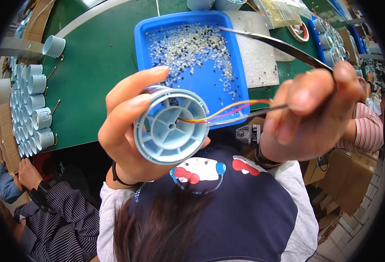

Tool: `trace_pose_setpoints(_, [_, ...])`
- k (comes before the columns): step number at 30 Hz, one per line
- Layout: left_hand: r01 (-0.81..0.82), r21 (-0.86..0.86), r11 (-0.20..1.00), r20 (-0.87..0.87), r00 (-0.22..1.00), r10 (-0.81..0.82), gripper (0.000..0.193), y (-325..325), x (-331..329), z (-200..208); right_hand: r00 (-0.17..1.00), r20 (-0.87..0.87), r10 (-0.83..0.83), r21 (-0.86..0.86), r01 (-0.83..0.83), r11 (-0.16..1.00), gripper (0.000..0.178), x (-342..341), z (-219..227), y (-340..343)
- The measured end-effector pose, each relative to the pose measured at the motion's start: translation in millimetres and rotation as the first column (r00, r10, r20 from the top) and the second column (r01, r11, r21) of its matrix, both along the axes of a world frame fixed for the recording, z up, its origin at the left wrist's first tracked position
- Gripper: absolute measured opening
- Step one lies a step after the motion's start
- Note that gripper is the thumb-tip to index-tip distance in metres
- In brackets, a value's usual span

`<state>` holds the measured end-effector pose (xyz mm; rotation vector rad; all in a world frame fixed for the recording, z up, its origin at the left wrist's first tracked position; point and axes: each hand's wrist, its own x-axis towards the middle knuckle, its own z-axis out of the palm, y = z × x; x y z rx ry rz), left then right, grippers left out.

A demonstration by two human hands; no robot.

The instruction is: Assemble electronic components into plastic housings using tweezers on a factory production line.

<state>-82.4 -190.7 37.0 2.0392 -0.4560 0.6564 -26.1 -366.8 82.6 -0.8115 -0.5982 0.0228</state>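
My left hand [122,118] is closed around a light blue round plastic housing [172,146], its open, ribbed side facing up. Yellow and red wires [231,106] run out of its middle toward my right hand. That hand [310,105], partly blurred, is closed on long metal tweezers [284,47], whose tips point over the blue tray [210,96]. A second thin metal rod with a dark end [245,117] reaches from my right fingers to the housing's rim; I cannot make out what it is. Small clear and dark ring-like pieces [188,46] lie loose in the tray.
Many similar light blue housings [35,102] stand in rows at the left, one more [54,46] apart behind them. A white foam sheet [255,52], a tape roll [299,32] and a bin of housings [328,39] are at right. Other people [360,129] sit on both sides.
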Motion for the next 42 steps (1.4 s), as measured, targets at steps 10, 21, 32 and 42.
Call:
trace_pose_setpoints(10, [0.069, -0.240, 0.968, 0.189, 0.982, -0.023, 0.076, -5.7, 1.9, -12.6, 0.922, 0.311, 0.231, -0.429, -0.081, 0.900, 0.035, -29.1, 5.6, -14.3])
trace_pose_setpoints(21, [-0.048, -0.206, 0.977, 0.161, 0.983, 0.083, 0.069, -9.5, -2.2, -16.8, 0.880, 0.408, 0.243, -0.465, -0.029, 0.885, 0.029, -34.3, -0.1, 16.3])
trace_pose_setpoints(32, [0.298, -0.205, 0.932, -0.038, 0.949, -0.312, 0.063, 4.8, 2.8, -5.8, 0.823, 0.506, 0.258, -0.500, 0.036, 0.865, 0.025, -11.2, -3.0, 9.0])
trace_pose_setpoints(42, [0.295, -0.211, 0.932, -0.126, 0.937, -0.325, 0.066, 7.5, -0.1, 10.7, 0.747, 0.663, 0.046, -0.312, 0.220, 0.924, 0.026, -28.2, -23.0, 6.6])
